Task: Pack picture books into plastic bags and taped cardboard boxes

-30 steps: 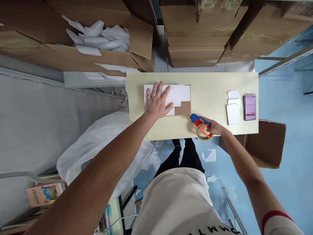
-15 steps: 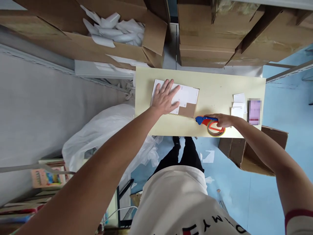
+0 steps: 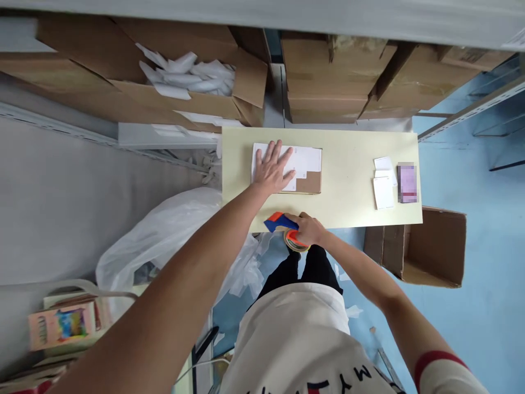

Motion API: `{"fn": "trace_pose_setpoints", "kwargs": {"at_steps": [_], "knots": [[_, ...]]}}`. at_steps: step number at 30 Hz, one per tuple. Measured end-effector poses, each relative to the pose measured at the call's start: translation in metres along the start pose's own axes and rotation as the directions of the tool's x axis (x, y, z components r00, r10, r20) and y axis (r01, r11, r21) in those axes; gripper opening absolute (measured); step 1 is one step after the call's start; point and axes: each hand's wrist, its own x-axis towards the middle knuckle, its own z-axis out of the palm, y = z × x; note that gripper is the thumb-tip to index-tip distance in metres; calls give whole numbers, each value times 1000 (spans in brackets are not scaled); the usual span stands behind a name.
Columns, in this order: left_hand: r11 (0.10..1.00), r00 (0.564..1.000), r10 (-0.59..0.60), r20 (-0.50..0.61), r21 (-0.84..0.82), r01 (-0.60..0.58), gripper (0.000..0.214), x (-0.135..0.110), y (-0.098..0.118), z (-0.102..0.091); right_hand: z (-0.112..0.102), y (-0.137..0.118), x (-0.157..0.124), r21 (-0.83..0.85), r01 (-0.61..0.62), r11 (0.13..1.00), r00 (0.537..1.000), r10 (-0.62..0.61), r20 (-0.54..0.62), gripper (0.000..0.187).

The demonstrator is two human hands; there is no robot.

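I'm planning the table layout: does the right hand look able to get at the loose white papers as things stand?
Probably not to pick them up: the right hand already holds the dispenser. The way over the table to the papers looks free, though.

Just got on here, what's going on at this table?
The person's left hand lies spread on the white papers covering part of a cardboard piece. The right hand grips a blue and orange tape dispenser at the near edge of the table, apart from the cardboard. White cards lie toward the table's right end.
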Motion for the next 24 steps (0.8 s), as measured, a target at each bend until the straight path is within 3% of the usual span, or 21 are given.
{"fn": "trace_pose_setpoints", "kwargs": {"at_steps": [3,5,8,10,11,14,16,18,21,24], "knots": [[986,999,7,-44,-165,-14,76,-4,-6,-8,-1,-2,-25,133,91,987,990,-74,-124,81],[944,986,-11,-164,-326,-44,75,-21,-6,-21,-11,8,-50,295,189,937,963,-118,-244,81],[844,895,-137,-424,-523,-118,65,-71,13,-41,-25,15,-83,420,375,826,860,-141,-491,79],[749,821,-299,-486,-652,-112,56,-111,37,-52,-29,5,-97,354,453,818,754,-139,-642,80],[689,820,-342,-460,-715,-114,50,-130,51,-55,-28,-3,-101,300,471,829,701,-145,-699,81],[428,926,-294,-235,-899,-92,41,-167,90,-63,-17,-33,-106,142,471,871,550,-163,-819,79],[230,956,-260,-133,-971,-72,44,-175,108,-70,-8,-50,-106,57,430,901,450,-160,-879,68],[83,964,-250,-86,-994,-67,46,-173,118,-78,-3,-62,-106,-27,389,921,386,-189,-903,52],[-35,958,-282,-42,-998,-54,44,-164,122,-88,-5,-70,-107,-206,371,906,386,-352,-853,31],[-95,947,-321,-25,-994,-59,44,-152,121,-96,-20,-73,-110,-382,387,839,415,-529,-741,24]]}}
